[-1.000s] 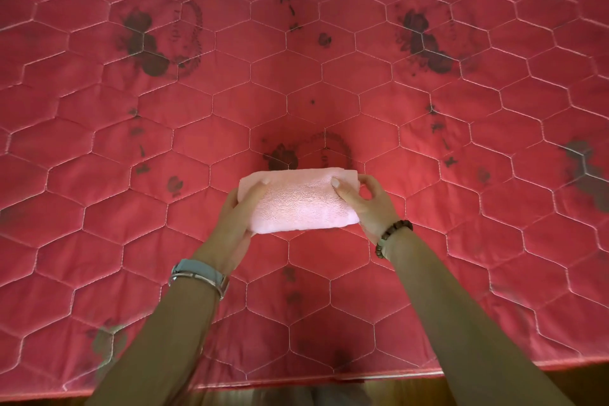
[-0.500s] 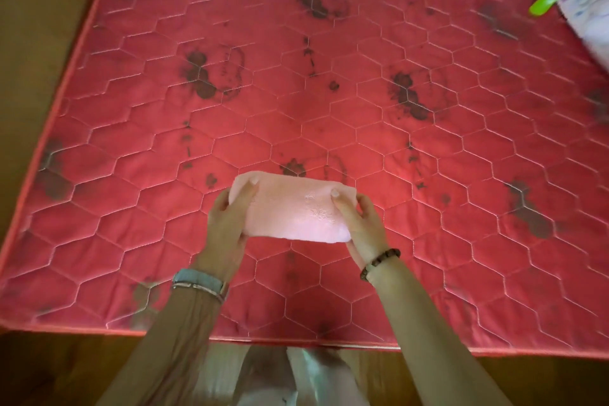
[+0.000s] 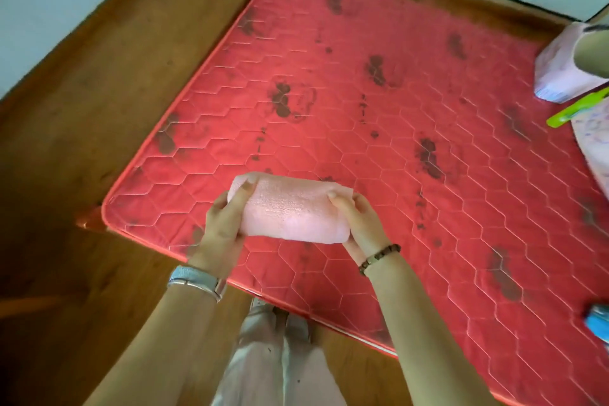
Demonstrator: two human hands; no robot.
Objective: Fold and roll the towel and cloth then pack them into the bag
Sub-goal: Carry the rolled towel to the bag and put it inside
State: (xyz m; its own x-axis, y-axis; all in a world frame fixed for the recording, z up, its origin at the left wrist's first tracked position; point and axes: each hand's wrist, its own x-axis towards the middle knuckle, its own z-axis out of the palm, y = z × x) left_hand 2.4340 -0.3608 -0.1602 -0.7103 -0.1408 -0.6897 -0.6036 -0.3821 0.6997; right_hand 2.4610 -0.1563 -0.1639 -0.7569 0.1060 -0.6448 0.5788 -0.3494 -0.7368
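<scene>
**Gripping the rolled pink towel at both ends**

Holding the rolled pink towel point(image 3: 290, 211) crosswise over the red quilted mattress point(image 3: 412, 128), toward its near edge and not far from its near left corner. Clasping the roll's left end with the left hand point(image 3: 222, 227), thumb pressing on top and fingers wrapping beneath. Grasping the right end with the right hand point(image 3: 361, 224) in the same way, thumb on top and fingers curling under, mostly hidden. Presenting the roll tight and compact, its long side running roughly along the near edge. Appearing to carry it just clear of the quilting, though not showing for certain whether the underside is touching.

Wearing a silver-grey watch point(image 3: 197, 280) on the left wrist and a brown bead bracelet point(image 3: 379, 257) on the right. Standing at the near edge in pale trousers point(image 3: 280, 369), with brown wood point(image 3: 99, 109) surrounding the mattress.

Sharing the mattress with a pale pink package point(image 3: 557, 76) by the far right corner, a bright green strip point(image 3: 576, 109) just beside it, a patterned pale fabric piece point(image 3: 593, 142) along the right edge, and something blue point(image 3: 598, 323) lower on that edge, too cropped for naming.
</scene>
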